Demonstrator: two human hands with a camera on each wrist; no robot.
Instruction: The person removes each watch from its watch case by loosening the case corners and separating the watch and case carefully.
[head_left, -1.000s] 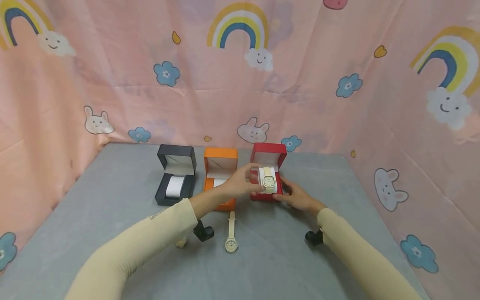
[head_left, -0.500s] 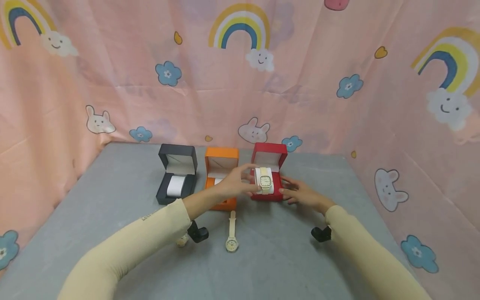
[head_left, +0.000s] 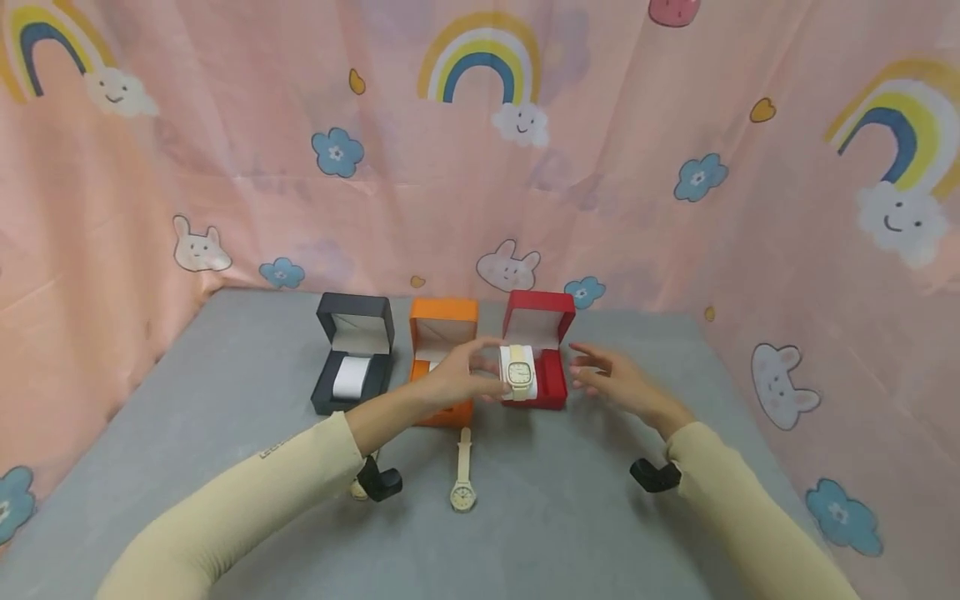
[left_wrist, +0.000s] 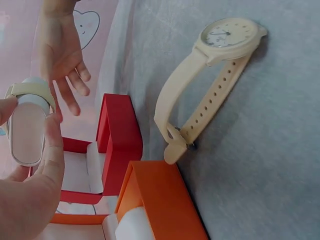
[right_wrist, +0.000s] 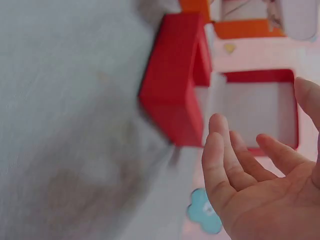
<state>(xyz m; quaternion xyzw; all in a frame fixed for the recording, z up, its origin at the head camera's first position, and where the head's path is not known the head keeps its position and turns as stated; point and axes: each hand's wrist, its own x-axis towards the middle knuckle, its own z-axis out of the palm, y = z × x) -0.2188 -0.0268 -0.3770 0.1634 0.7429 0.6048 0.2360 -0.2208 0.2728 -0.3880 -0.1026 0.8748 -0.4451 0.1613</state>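
Observation:
My left hand grips a white watch cushion between thumb and fingers, raised in front of the red watch box. Around that cushion runs a cream watch with a squarish face, turned toward me in the head view. To the right of the red box, my right hand has its fingers spread and loosely bent, holding nothing. In the right wrist view the red box stands with its lid raised. A round-faced cream watch lies on the grey table, its strap pointing toward the orange box.
An orange watch box, partly behind my left hand, and a black watch box with a white cushion stand to the left, lids up. Another watch lies partly hidden by my left wrist. A patterned pink curtain borders the table.
The cushion with the square-faced watch has moved left in my left hand, uncovering the red box's inside. My right hand has drawn away from the box to the right.

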